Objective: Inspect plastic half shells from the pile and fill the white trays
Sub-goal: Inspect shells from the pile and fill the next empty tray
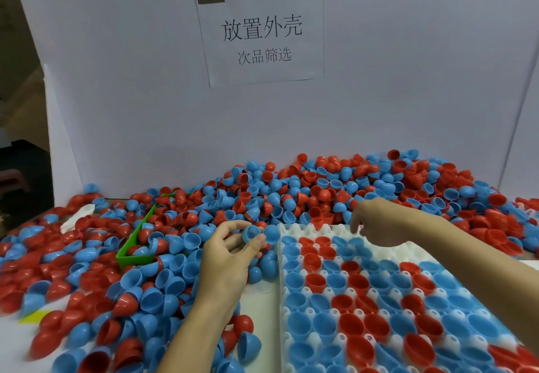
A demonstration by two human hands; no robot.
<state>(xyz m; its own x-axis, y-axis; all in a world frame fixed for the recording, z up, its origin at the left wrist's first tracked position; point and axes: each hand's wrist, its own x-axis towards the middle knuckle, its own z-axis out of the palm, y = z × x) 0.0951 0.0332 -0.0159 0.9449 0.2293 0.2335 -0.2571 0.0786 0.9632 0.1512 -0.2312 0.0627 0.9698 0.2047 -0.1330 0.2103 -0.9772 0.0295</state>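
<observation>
A big pile of red and blue plastic half shells covers the table from left to far right. A white tray lies at the front right, most of its cups filled with red and blue shells. My left hand pinches a blue half shell between thumb and fingers just left of the tray's far corner; a second blue shell sits right beside it. My right hand hovers over the tray's far row, fingers curled downward; whether it holds a shell is hidden.
A green bin lies half buried in shells left of my left hand. A white crumpled piece rests on the pile at far left. A white board with a paper sign walls off the back.
</observation>
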